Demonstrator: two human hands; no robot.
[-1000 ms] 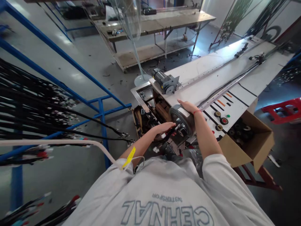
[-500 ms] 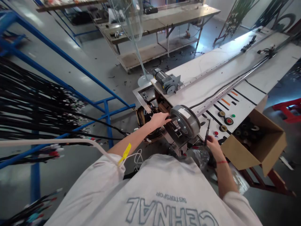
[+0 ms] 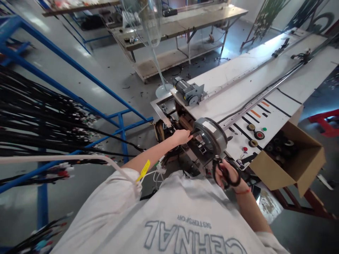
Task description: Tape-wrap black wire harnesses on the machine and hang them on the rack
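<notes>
Black-handled scissors (image 3: 226, 175) are in my right hand (image 3: 228, 173), whose fingers pass through the handle loops, just below the grey ring-shaped machine part (image 3: 212, 134). My left hand (image 3: 183, 137) has its fingers pinched together at the left side of that ring, on something dark that is too small to make out. A white label sits on top of the ring. Behind it, a grey motor (image 3: 185, 91) is mounted at the end of the long white table (image 3: 238, 88).
An open cardboard box (image 3: 304, 167) with black rolls stands at the right. Tape rolls and strips lie on the table beside it. A blue frame (image 3: 122, 134) with hanging black cables is at the left. Behind are a fan (image 3: 159, 67) and a workbench (image 3: 182, 28).
My right hand has moved left from the table's edge to below the ring, and the scissors have turned in it. My left hand has shifted slightly, its fingers closer together.
</notes>
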